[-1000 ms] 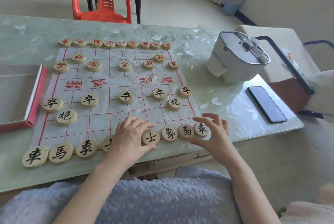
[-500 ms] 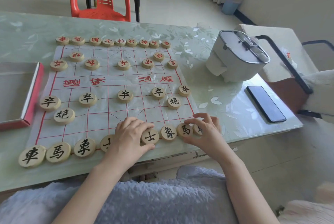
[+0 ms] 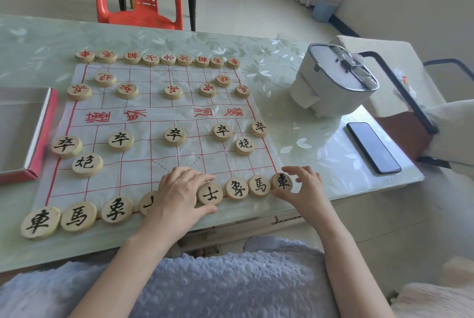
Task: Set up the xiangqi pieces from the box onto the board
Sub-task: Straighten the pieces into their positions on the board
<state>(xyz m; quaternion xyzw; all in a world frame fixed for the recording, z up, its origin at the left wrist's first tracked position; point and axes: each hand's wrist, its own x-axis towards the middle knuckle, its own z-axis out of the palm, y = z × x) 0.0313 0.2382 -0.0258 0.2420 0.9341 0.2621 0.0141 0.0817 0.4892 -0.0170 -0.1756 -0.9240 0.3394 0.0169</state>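
1. We see the board (image 3: 143, 166) flat on the desk (image 3: 320, 143), at its near edge. Red pieces (image 3: 173, 91) are on the far side, black pieces (image 3: 175, 135) on the near side.
2. Our left hand (image 3: 179, 190) lies flat with straight fingers over the middle of the near row, touching the advisor (image 3: 210, 194).
3. Our right hand (image 3: 305, 189) pinches the chariot (image 3: 282, 182) at the board's near right corner.
4. The box (image 3: 41, 135) is at the desk's left edge.

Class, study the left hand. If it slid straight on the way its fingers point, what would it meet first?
The black 士 piece, lying right beside the left hand, between its fingers and thumb. The two may be touching; depth is hard to judge.
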